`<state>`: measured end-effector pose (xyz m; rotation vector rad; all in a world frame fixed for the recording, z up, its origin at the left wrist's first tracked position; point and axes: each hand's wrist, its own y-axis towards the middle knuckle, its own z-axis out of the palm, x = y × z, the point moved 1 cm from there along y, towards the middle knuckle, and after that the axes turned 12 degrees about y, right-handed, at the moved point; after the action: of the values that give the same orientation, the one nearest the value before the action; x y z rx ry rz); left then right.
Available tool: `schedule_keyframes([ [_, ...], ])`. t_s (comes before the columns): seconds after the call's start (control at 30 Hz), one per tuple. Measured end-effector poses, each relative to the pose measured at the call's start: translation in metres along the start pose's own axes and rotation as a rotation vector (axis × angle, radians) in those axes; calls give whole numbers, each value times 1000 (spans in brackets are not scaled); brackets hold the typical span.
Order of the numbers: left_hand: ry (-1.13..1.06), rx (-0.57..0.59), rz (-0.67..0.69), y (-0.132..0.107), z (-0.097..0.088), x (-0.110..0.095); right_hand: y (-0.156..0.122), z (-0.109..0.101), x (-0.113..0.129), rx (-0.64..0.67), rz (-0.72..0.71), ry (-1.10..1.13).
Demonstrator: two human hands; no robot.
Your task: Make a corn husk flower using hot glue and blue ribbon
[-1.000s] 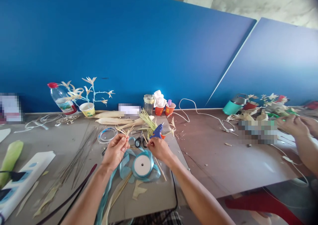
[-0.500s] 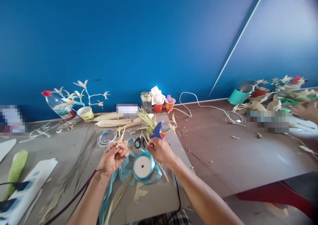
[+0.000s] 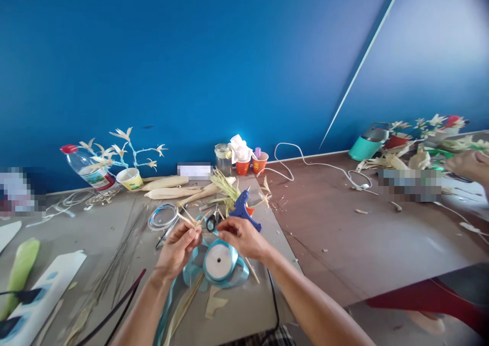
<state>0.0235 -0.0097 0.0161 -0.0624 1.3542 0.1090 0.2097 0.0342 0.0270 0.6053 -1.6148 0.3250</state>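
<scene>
My left hand [image 3: 179, 248] pinches a small corn husk flower [image 3: 190, 217] whose pale, pointed petals stick up past the fingertips. Just to its right, my right hand [image 3: 244, 238] has thumb and fingers drawn together; whatever lies between them is too small to make out. Under both hands lies a spool of light-blue ribbon [image 3: 218, 260], with loose loops round it. Black-handled scissors [image 3: 211, 222] show between the hands. A blue glue gun [image 3: 243, 206] stands directly behind my right hand, nozzle up.
A yellow paper cup [image 3: 130, 179] with a blue-stemmed husk-flower branch stands beside a tilted bottle [image 3: 86, 166]. Dry husks [image 3: 168, 183] lie at the back. A white power strip [image 3: 48, 290] is at left, thin wires [image 3: 120, 249] nearby. Another person's hand [image 3: 468, 165] is at far right.
My right hand's fingers have come closer to my left hand. The flower in my left hand has tipped leftward and moved slightly right. The camera view has shifted a little.
</scene>
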Motion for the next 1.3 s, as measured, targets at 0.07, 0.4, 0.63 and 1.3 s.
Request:
schedule_keyframes([
  [0.07,87,-11,1,0,4,5,0,4,0,29,0,218],
  [0.4,294,37,4,-1,9,22,4,29,-9,-56,-13,733],
  [0.63,308,2,-60,0,20,15,8,40,-7,-74,18,925],
  [1.3,453,36,-144,0,21,21,8,37,-14,-267,96,865],
])
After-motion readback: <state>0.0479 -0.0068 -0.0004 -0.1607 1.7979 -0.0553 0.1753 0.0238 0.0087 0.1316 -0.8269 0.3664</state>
